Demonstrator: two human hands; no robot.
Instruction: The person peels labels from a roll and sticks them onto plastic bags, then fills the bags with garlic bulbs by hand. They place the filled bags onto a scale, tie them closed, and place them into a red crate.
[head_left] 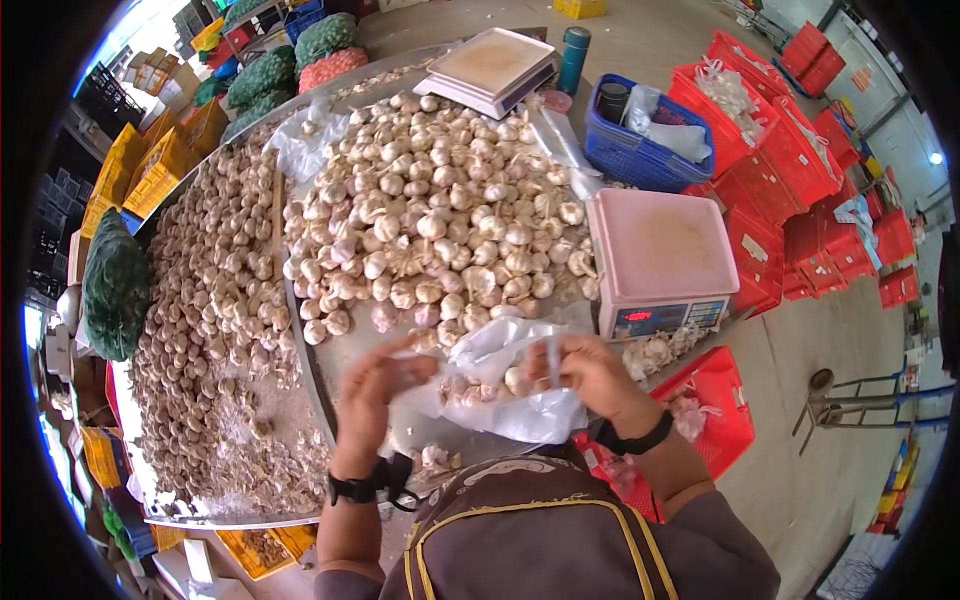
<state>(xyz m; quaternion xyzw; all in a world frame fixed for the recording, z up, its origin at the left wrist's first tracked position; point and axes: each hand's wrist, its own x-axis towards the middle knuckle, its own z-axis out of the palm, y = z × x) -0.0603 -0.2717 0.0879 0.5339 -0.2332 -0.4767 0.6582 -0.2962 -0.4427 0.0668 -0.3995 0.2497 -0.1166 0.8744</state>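
Observation:
A clear plastic bag (pixel 545 415) with several garlic bulbs (pixel 480 388) inside lies on the metal table in front of me, its mouth spread. My right hand (pixel 590 372) is at the bag's right side, fingers pinched on a strip of its thin plastic edge. On the left side of the bag is my left hand (pixel 380 388), its fingers pointing toward the bag and smeared by motion. Whether they grip the plastic cannot be made out. A large heap of garlic bulbs (pixel 440 215) lies just beyond the bag.
Right of the heap stands a digital scale (pixel 665 250); another scale (pixel 490 65) is at the back. Past a metal divider, more garlic (pixel 200 330) covers the left side. A blue basket (pixel 640 150) and red crates (pixel 770 170) are at right. A red crate (pixel 735 400) sits below the table edge.

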